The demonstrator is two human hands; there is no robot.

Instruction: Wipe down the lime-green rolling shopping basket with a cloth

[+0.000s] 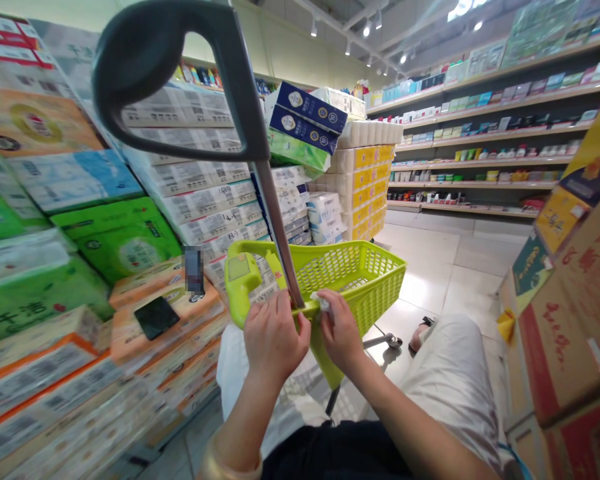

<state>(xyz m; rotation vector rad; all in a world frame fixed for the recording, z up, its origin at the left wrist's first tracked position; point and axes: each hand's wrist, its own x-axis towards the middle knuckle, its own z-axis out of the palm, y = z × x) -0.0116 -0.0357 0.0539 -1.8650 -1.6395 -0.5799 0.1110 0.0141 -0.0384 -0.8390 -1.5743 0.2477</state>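
A lime-green shopping basket trolley (383, 290) stands between my knees, its metal pole (284, 243) rising to a dark grey loop handle (253, 113). My left hand (276, 337) is closed on the near rim of the basket, just left of the pole's foot. On the pole's other side, my right hand (339, 330) pinches a small crumpled white tissue-like piece (324, 303) against the rim. The fingertips of both hands are partly hidden. Inside the basket, the slatted green floor shows.
Stacked tissue packs (200, 177) rise on the left. A black phone (156, 317) lies on an orange pack (195, 308). Cardboard boxes (570, 320) line the right side. Beyond the tiled floor (430, 253) stand shelves of goods (495, 159).
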